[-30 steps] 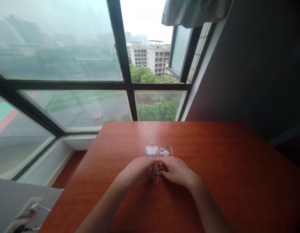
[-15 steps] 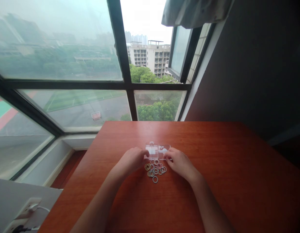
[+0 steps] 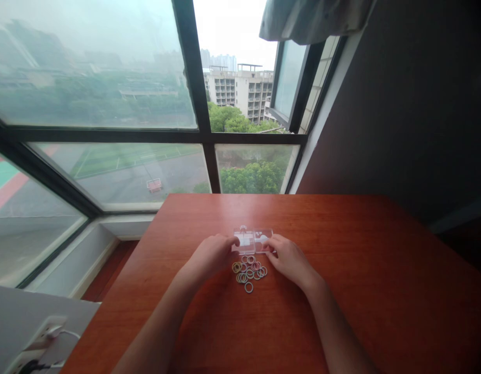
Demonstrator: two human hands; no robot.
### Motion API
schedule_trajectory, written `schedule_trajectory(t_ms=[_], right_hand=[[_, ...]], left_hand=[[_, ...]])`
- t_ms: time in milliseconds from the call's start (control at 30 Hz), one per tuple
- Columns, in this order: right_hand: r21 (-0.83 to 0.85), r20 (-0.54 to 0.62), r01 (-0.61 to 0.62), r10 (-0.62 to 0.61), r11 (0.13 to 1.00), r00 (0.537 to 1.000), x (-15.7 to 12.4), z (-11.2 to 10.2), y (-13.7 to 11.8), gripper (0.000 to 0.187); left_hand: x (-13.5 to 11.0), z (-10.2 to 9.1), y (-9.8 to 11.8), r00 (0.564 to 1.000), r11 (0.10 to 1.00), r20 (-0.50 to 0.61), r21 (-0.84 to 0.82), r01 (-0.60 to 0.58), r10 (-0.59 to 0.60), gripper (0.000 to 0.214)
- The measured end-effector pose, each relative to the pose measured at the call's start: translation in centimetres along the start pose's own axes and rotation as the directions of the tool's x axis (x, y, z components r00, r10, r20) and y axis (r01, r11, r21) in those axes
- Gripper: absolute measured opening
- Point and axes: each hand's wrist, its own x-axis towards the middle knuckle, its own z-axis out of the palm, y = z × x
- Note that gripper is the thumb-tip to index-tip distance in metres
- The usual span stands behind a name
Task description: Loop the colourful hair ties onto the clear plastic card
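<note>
A small clear plastic box (image 3: 245, 249) lies opened out flat on the wooden table (image 3: 365, 270), its lid (image 3: 268, 234) to the right and a whitish patch in each half. My left hand (image 3: 215, 252) grips the box's left edge between thumb and fingers. At the lid's right side, my right hand (image 3: 288, 255) is closed with thumb and index finger on the edge; the fingertips partly cover the lid. Just nearer to me than the box lies a loose cluster of small thin rings (image 3: 250, 274) in pale, yellowish and pinkish colours, several overlapping. Neither hand touches them.
Beyond the table's far edge stands a dark-framed window (image 3: 207, 137) with one pane swung outward. A curtain (image 3: 314, 21) hangs at the top right. On the low wall at the lower left is a socket (image 3: 49, 332) with a plugged-in white cable.
My right fingertips have shifted slightly over the lid, which now sits a little differently beside the box. My left hand keeps its hold, and the rings lie as before.
</note>
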Motion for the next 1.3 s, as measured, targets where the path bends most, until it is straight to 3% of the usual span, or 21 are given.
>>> schedule_trajectory(t_ms=[100,267,367,500,667,800,967,1167,1300], right_hand=[[0.077,0.077,-0.003,-0.003,0.997,0.997,-0.5,-0.5,-0.5,0.011],[0.143,0.319,-0.003,-0.044,0.99,0.947,-1.2,-0.6,-1.4,0.032],[0.086,0.275,0.026,-0.049,0.996,0.96,-1.1,-0.3,-2.2,0.026],[0.06,0.215,0.056,-0.068,0.997,0.974,-0.8,0.0,-2.8,0.017],[0.084,0.188,0.045,-0.06,0.995,0.98,-0.8,-0.4,-2.8,0.01],[0.127,0.283,0.105,-0.137,0.986,0.949,-1.1,-0.4,-3.1,0.002],[0.084,0.345,0.158,-0.177,0.984,0.922,-1.3,0.2,-3.9,0.009],[0.006,0.27,0.088,-0.086,0.996,0.959,-0.8,0.1,-4.0,0.003],[0.016,0.189,0.011,-0.013,1.0,0.982,-0.5,-0.3,-3.2,0.009]], left_hand=[[-0.7,-0.8,0.1,1.0,1.0,-0.013,-0.027,0.011,-0.012,0.013],[-1.4,-0.5,1.3,0.978,0.992,0.193,-0.112,-0.054,0.076,0.01],[-1.3,0.4,1.9,0.968,0.986,0.212,-0.127,-0.107,0.132,0.012],[-1.0,0.9,2.0,0.98,0.98,0.106,-0.124,-0.155,0.168,0.013],[-1.0,0.5,1.6,0.988,0.99,0.101,-0.088,-0.109,0.118,0.013],[-1.1,0.1,0.6,0.993,0.996,0.113,-0.088,-0.022,0.032,0.009],[-1.2,-0.1,-0.4,0.997,0.996,0.083,-0.09,0.001,0.007,0.006],[-1.2,-0.1,-0.6,0.998,0.996,0.056,-0.091,0.001,0.004,0.006],[-1.2,-0.4,-0.6,0.997,0.995,0.072,-0.097,0.023,-0.016,0.006]])
